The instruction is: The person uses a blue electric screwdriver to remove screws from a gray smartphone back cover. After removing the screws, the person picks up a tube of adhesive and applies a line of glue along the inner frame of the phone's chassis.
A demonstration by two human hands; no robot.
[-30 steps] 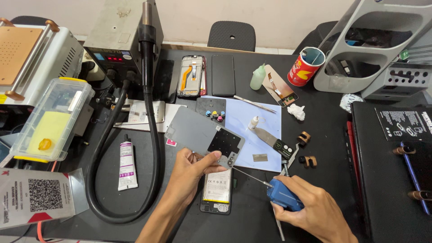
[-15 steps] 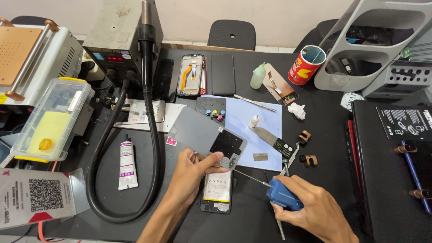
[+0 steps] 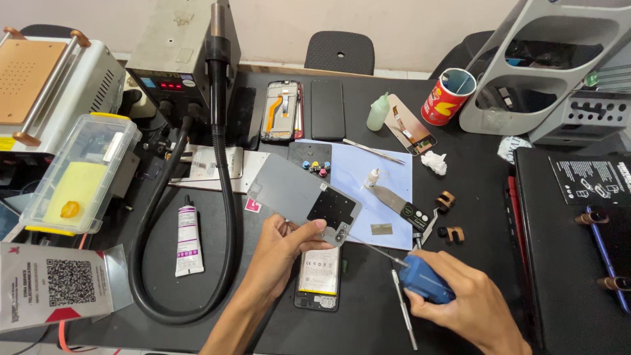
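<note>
The work lay on a black table point(image 3: 368, 329) strewn with repair gear, a pale wall and a dark chair point(image 3: 340, 51) standing beyond its far edge. Nearest, the right hand point(image 3: 476, 310) had its fingers closed around the blue handle of a screwdriver point(image 3: 424, 281), whose thin shaft ran left and far toward a small black phone part point(image 3: 333, 212). The left hand point(image 3: 282, 248) pinched that part by its near edge, thumb on top, holding it tilted just above an opened phone point(image 3: 318, 277) that lay flat with its pale battery showing. A loose metal tool point(image 3: 404, 309) lay just right of the phone. To the left, a white glue tube point(image 3: 188, 240) lay inside the loop of a thick black hose point(image 3: 227, 190), and nearer left lay a printed card point(image 3: 56, 284). A grey sheet point(image 3: 282, 190) and a light blue mat point(image 3: 378, 181) lay just beyond the hands, the mat bearing a flat metal blade point(image 3: 394, 200). Further off lay a phone frame point(image 3: 281, 110), a dark phone point(image 3: 327, 108) and a small green bottle point(image 3: 378, 112). A red can point(image 3: 448, 96) stood far right beside a grey tiered rack point(image 3: 545, 66). A clear plastic box point(image 3: 82, 172) and a hot-air station point(image 3: 181, 56) occupied the far left.
</note>
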